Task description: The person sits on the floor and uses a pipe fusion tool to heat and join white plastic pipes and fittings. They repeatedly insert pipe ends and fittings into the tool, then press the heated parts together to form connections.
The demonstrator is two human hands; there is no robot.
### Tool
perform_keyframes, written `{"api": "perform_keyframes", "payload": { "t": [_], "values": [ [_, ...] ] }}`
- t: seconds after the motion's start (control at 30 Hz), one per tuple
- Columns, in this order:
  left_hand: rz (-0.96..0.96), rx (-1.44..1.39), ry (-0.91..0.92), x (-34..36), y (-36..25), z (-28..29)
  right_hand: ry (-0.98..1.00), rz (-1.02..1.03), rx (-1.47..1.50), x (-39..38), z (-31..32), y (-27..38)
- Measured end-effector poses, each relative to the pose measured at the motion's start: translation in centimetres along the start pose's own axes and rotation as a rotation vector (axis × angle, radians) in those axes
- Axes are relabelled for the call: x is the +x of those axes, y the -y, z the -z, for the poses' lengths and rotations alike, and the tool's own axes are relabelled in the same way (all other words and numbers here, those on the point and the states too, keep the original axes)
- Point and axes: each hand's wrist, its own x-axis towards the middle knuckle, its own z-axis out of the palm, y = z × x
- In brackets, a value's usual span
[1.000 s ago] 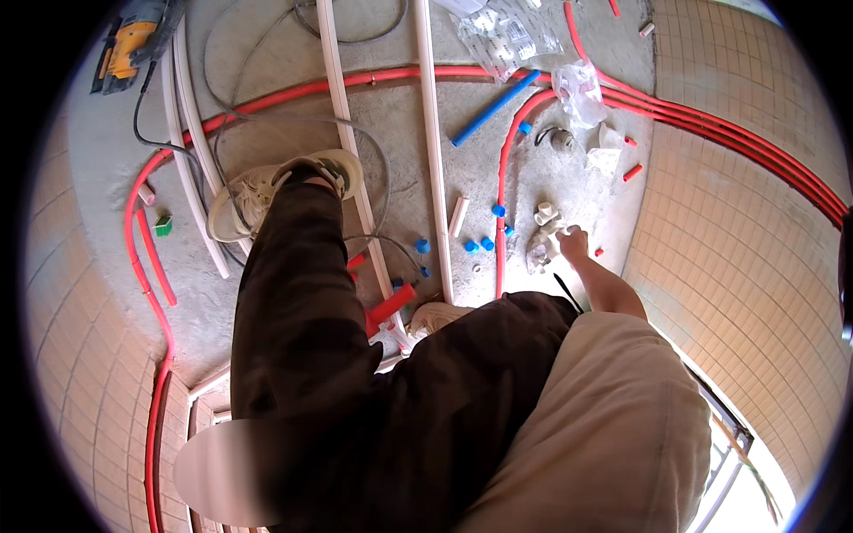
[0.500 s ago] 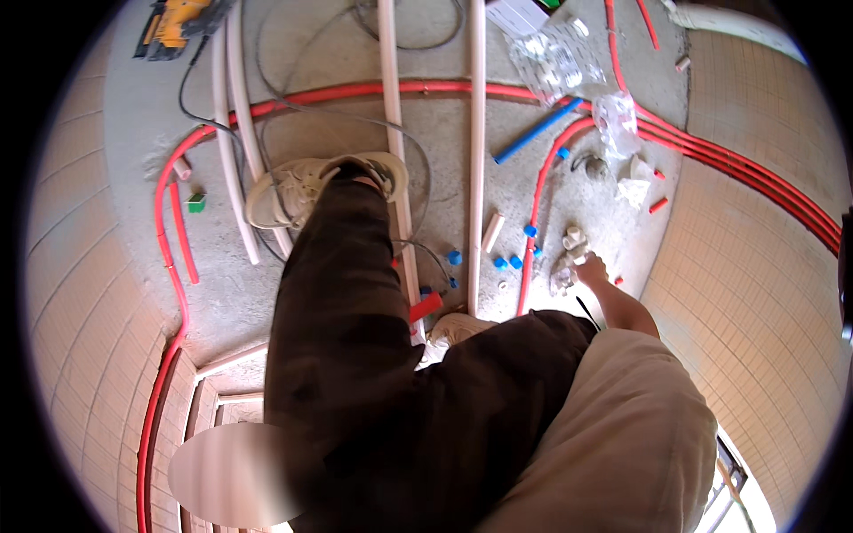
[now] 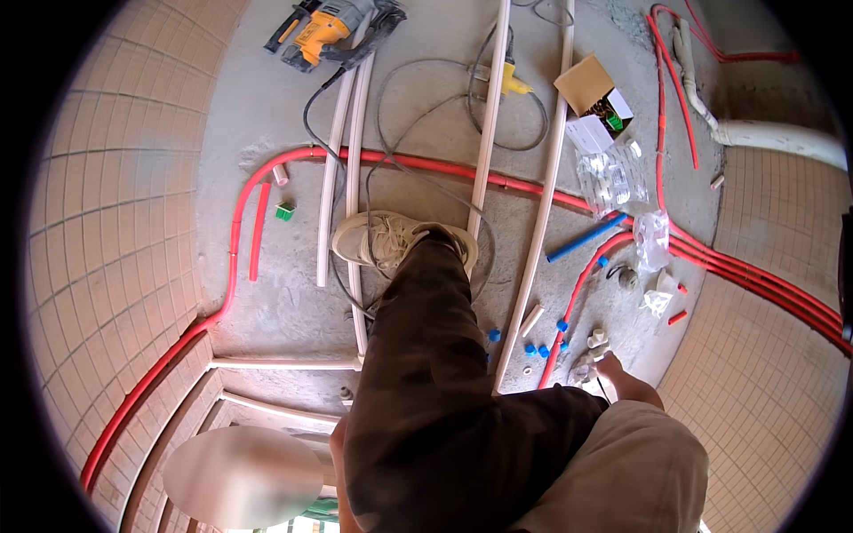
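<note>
From where I sit, this is a reach down to the concrete floor [image 3: 293,311], just past the right side of my bent knee [image 3: 569,404], where my right hand [image 3: 609,363] is at a small cluster of white fittings [image 3: 597,338] and a crumpled clear bag [image 3: 582,369]. The fingers meet the cluster, but it all shows too small for me to tell whether they are clenched on a fitting, pinching the bag or only resting there. My left hand is out of sight, so I cannot tell its state either. To do this well, I would take one fitting by its body, thumb across from the fingers, and ease it clear of the film before lifting; plastic that thin (I can make out little more than its glints) would probably snag and drag its neighbours along. I would favour a path away from the red pipe [image 3: 585,274] on the left, and mind the blue couplings [image 3: 545,352], which look ready to roll if brushed. The leg crowds the forearm [image 3: 638,389], so I would rather let the elbow swing outward, toward the tiled wall [image 3: 755,426], than press against the knee.
</note>
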Motion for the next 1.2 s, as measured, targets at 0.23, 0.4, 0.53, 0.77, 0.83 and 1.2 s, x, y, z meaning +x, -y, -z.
{"api": "perform_keyframes", "payload": {
  "t": [0.23,0.4,0.53,0.77,0.83,1.2],
  "values": [
    [-0.018,-0.006,-0.036,-0.4,0.7,-0.6,0.109,0.01,-0.028,-0.4,1.2,-0.2],
    [-0.037,0.043,-0.098,-0.5,-3.1,-0.9,0.034,-0.097,-0.195,-2.5,1.3,3.4],
    [-0.036,0.072,-0.112,-0.4,-1.9,-0.7,0.076,0.105,-0.226,-1.7,1.9,1.1],
    [-0.116,0.105,-0.114,1.1,-1.5,-0.7,0.244,0.326,-0.497,1.2,13.2,1.4],
    [-0.118,0.155,-0.158,0.5,-2.1,-0.1,-0.033,0.4,-0.355,-0.1,19.7,7.9],
    [-0.227,0.376,-0.279,6.5,-0.6,4.9,-0.399,1.527,0.084,-18.4,38.0,53.7]
  ]
}}
